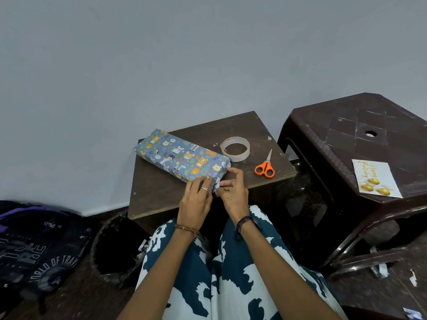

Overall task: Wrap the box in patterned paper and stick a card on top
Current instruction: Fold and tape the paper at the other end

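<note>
A long box wrapped in blue paper with cartoon animals lies slanted on a small brown table. My left hand presses its fingers on the near end of the box, on top of the paper. My right hand pinches the folded paper flap at that same end, with the fingers curled. A white "Happy Birthday" card with gold balls printed on it lies on a dark plastic stool at the right, away from both hands.
A roll of clear tape and orange-handled scissors lie on the table right of the box. A black bin stands at the lower left beside a dark bag. Paper scraps lie on the floor at right.
</note>
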Tool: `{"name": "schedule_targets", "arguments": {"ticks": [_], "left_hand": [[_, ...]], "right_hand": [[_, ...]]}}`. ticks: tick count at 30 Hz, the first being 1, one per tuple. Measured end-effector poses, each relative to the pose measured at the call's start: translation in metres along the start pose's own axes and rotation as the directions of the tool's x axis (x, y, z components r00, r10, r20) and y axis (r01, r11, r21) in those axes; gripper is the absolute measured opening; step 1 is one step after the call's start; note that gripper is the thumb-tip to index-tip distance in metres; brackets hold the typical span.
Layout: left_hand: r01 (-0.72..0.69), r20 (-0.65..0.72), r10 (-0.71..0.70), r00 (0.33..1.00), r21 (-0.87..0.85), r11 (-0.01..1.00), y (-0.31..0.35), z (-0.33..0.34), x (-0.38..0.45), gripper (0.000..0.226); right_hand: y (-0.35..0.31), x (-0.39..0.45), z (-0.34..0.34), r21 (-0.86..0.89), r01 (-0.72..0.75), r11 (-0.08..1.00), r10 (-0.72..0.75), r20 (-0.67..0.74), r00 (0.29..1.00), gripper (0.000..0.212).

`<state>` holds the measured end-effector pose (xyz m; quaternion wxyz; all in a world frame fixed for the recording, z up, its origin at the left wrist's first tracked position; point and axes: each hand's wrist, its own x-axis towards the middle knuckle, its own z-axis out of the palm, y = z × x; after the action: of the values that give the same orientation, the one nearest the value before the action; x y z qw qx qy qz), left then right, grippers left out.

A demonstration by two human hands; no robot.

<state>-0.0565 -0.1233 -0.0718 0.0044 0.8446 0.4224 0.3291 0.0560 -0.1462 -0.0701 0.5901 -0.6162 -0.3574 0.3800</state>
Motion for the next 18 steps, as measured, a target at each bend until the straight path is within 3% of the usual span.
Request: {"name": "schedule_targets", "arguments": {"ticks": [6,18], "left_hand": [[0.188,-0.022,-0.191,0.981,-0.096,0.978,0.005,0.005,0.001,0.046],[0.299,0.128,-0.298,0.946,0.011,0.954,0.014,-0.003,0.006,0.048]], "right_hand": [[-0.001,0.002,0.0,0.195,-0.059,0.979,0.056,0.022,0.998,0.051],[0.001,-0.003,-0.003,0.015,0.056,0.998,-0.057,0.055,0.997,0.054]]}}
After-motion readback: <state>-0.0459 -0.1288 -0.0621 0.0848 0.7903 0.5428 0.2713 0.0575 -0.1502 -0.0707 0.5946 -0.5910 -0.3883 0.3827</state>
